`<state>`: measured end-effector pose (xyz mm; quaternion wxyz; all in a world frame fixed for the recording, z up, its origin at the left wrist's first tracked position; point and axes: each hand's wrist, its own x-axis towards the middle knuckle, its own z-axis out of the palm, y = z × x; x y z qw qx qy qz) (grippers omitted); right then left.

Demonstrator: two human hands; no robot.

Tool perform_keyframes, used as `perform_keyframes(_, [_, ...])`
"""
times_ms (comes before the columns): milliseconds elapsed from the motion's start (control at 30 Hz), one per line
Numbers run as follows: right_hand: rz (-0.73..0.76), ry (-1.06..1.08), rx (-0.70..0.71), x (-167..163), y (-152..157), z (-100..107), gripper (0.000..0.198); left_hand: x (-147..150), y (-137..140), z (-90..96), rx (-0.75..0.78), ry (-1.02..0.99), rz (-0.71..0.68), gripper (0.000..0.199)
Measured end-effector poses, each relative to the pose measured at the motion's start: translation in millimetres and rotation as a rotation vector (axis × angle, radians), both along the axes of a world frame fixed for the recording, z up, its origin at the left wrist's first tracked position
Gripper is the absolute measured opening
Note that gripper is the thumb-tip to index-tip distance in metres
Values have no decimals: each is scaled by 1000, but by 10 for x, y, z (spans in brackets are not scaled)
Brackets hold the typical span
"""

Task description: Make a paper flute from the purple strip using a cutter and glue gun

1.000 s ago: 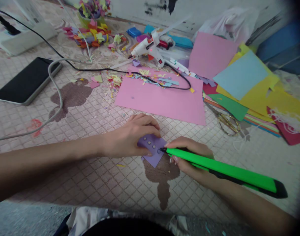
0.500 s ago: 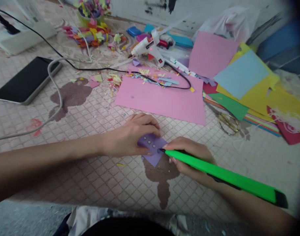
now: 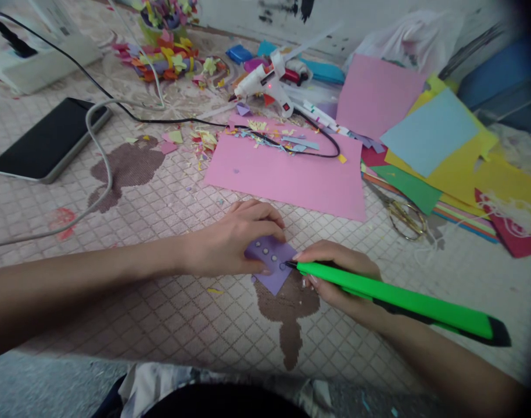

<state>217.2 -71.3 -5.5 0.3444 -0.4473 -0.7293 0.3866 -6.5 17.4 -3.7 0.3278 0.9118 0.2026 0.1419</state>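
Observation:
A small purple paper square lies on the patterned tablecloth, with a row of round marks outlined in dark ink; several look pale inside, like holes. My left hand holds it down from the left, thumb and curled fingers on its edges. In my right hand is a bright green cutter knife, gripped near its front like a pen. Its dark, narrow tip touches the paper at the circle nearest the right corner. The far corner of the square is hidden under my left fingers.
Beyond my hands lies a pink sheet with paper scraps and a black cable. A white glue gun sits behind it. Gold-handled scissors and stacked coloured paper are right. A phone and grey cable lie left.
The back end of the green cutter knife has risen slightly and the knife has rolled a little in my right hand. Its tip stays at the same circle; my left hand keeps its place.

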Motion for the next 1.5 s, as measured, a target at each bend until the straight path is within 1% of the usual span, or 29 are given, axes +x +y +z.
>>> perform_keyframes(167, [4,-13,7,-6,3,14,30,0,-2,2,-8,6,-1,36])
perform_keyframes(467, [17,-20,-19,9,2,14,29,-2,-1,0,5,3,1,36])
perform_keyframes(1000, [18,-9,-7,9,-2,11,30,-5,3,-1,22,0,2,36])
perform_keyframes(1267, [10,-21,7,-1,1,5,31,-1,1,8,20,7,-4,36])
perform_keyframes(1400, [3,-22,46,-8,11,9,28,4,-1,3,30,3,-1,35])
perform_keyframes(1500, [33,-28,69,-9,25,23,27,11,0,5,33,9,-1,34])
